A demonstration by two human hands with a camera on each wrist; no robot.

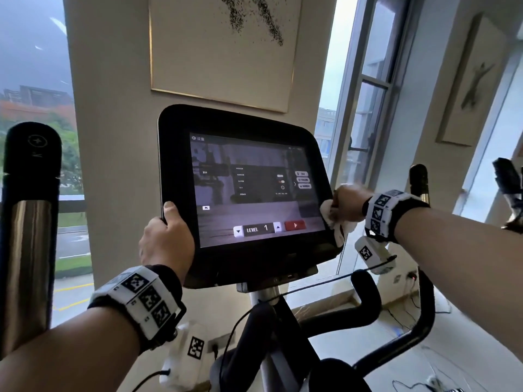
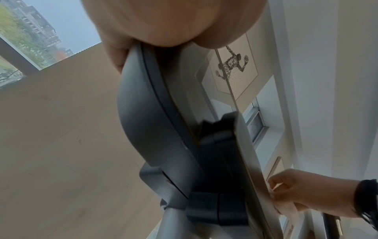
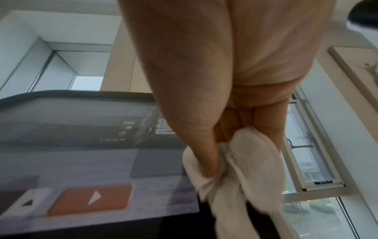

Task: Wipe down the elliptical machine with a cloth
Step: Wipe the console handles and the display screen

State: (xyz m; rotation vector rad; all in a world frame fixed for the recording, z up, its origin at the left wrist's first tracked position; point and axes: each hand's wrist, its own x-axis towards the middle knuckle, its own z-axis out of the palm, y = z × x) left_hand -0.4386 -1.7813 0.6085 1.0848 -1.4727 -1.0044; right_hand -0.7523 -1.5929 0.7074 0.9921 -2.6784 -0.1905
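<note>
The console wipe is underway: the left hand grips the glossy black console by its left edge, steadying it, while the right hand pinches a soft, crumpled white cloth against the rounded right bezel; next, probably sweep along the smooth lit touchscreen without pressing its buttons

Free room and obstacles around the console. Its left edge is taken by the left hand and its lower right edge by the right hand bunching the cloth; the screen face between them lies unobstructed. An upright handlebar flanks the left side, curved grips stand below right, and the wall is behind.
</note>
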